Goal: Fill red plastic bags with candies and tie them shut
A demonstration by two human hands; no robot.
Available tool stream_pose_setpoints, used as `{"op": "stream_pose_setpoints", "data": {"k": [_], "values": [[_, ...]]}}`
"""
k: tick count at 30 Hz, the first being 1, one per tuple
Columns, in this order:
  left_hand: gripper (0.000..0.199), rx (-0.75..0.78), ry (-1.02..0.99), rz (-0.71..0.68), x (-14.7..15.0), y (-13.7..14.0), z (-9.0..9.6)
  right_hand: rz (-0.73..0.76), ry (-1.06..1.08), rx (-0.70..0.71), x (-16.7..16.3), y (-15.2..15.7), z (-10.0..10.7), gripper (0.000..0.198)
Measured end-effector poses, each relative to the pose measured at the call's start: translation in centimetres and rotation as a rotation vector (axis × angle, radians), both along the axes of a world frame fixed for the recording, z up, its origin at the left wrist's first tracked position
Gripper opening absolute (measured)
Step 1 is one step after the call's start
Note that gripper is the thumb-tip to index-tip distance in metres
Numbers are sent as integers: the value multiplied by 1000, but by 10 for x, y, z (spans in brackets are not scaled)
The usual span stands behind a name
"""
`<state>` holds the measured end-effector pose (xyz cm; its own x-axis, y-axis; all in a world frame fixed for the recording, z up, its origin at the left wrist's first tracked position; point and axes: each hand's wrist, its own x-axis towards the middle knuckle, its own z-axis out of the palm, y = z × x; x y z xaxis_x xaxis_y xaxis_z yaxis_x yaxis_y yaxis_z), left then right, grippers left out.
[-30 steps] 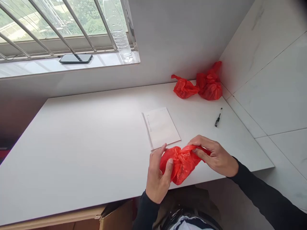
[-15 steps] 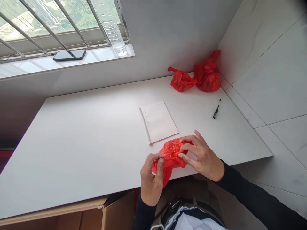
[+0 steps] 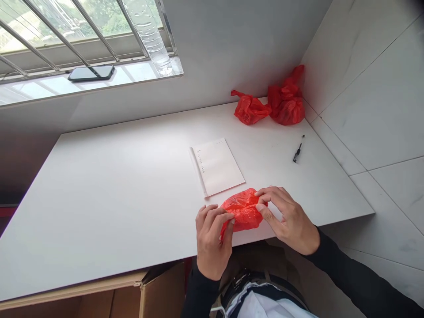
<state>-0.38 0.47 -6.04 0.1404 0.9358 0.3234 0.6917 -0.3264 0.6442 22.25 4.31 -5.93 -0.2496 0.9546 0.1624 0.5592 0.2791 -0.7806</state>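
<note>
A crumpled red plastic bag (image 3: 243, 210) lies at the front edge of the white table, stretched between my two hands. My left hand (image 3: 214, 240) pinches its left end between thumb and fingers. On the other side, my right hand (image 3: 289, 218) is closed on the right end with thumb and fingertips. What the bag contains, if anything, is hidden by the folds. Just beyond it lies a notebook (image 3: 220, 168) with a pale cover, its near corner close to the bag.
Two knotted red bags, a smaller one (image 3: 251, 109) and a larger one (image 3: 286, 104), stand in the back corner. A black pen (image 3: 297, 153) lies at the right. On the sill are a phone (image 3: 91, 73) and a clear bottle (image 3: 154, 42). An open cardboard box (image 3: 162, 291) stands below the table's front edge.
My right hand has moved slightly right and closed on the bag's end. The left hand has changed its hold, fingers now over the bag. The bag is pulled into a longer, flatter shape.
</note>
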Motion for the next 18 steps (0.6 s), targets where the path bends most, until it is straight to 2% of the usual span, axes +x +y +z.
{"op": "stream_pose_setpoints", "data": {"k": [3,5,8,9,11,12,16,18], "values": [[20,0,-29,48,-9,4,-1,-99,-16,-79,11,0,0,14],[20,-16,-51,49,-10,4,1,-111,-13,-82,11,-2,1,12],[20,-19,-78,22,-5,4,5,18,-8,24,-3,-4,5,28],[21,-14,-81,10,-4,3,7,79,-7,72,-7,-4,7,28],[21,0,-85,25,-7,1,7,139,13,116,-12,-2,10,8],[20,-7,-101,66,-11,0,6,117,31,100,-11,-1,11,4],[14,-96,-212,301,-27,-7,2,-70,87,-97,2,-2,10,16],[18,-98,-215,306,-25,-7,3,-80,111,-170,4,-5,8,16]]}}
